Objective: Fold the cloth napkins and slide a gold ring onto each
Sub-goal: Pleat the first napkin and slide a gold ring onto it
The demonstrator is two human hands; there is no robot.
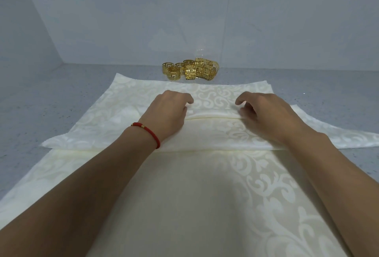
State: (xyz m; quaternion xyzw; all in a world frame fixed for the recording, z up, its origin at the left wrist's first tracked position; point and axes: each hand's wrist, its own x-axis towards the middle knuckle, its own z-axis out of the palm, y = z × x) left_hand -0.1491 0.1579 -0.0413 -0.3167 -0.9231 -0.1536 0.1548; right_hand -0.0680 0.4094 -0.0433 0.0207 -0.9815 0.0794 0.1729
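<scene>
Napkin (213, 100) pleat pinched by left hand (167, 113) and right hand (264, 113), fingertips hidden underneath, gold rings (190, 69) heaped beyond.

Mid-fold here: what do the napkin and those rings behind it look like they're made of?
Napkin: woven cloth, probably damask, cream with a soft sheen; a scroll pattern shows tone on tone and it holds a crease.
Rings: looks like thin metal with a shiny gold finish and cut-out key pattern; could be plated, cannot tell.
</scene>
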